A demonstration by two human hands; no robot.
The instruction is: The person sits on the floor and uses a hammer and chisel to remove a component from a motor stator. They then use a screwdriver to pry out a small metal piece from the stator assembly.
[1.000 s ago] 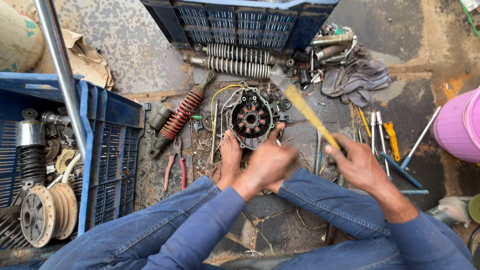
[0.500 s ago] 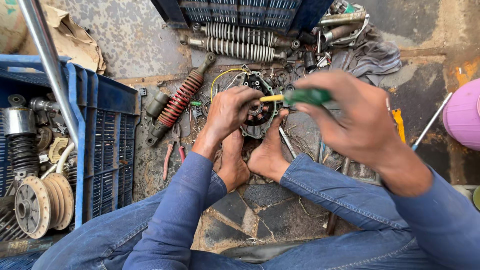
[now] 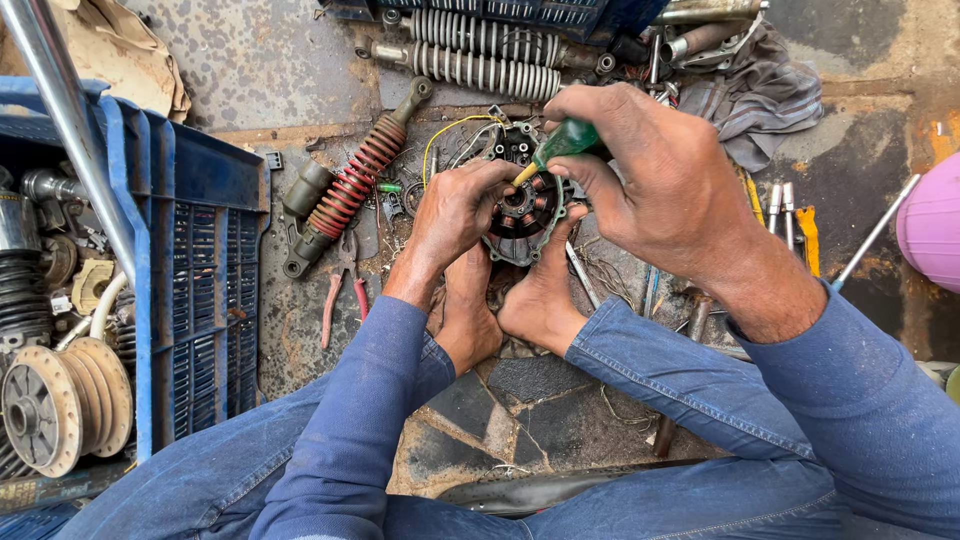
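Since a moment ago my right hand (image 3: 660, 180) has swung the green-handled screwdriver (image 3: 560, 143) down, so its tip now meets the round stator plate (image 3: 522, 212) on the floor. I judge I'm working a fastener on the plate; the next move calls for steady downward pressure and a straight turn. My right fingers are curled tight round the handle. My left hand (image 3: 455, 215) presses half-closed on the plate's rim, while my bare feet (image 3: 505, 310) brace it from below.
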